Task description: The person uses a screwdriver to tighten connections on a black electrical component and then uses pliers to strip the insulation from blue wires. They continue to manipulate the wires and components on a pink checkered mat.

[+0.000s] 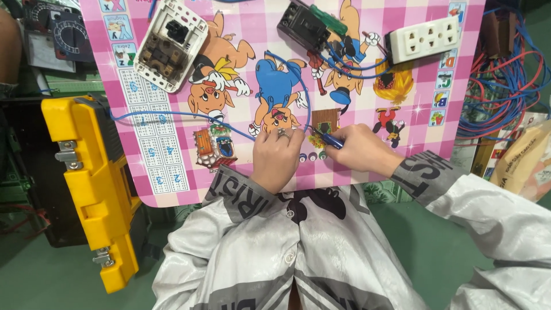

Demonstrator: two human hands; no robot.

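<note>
Cardboard package lies right of the pink desk; right hand clamps a blue-handled tool pointing left, left hand pinches blue wire.

Both forearms in from below, sleeved in pale grey to the wrists. Left hand knuckles up, fingers curled, fingertips pinched together, ring on one finger. Right hand just beside it, curled in a closed grip, thumb and forefinger pointing toward the left. Hands nearly touching.
</note>
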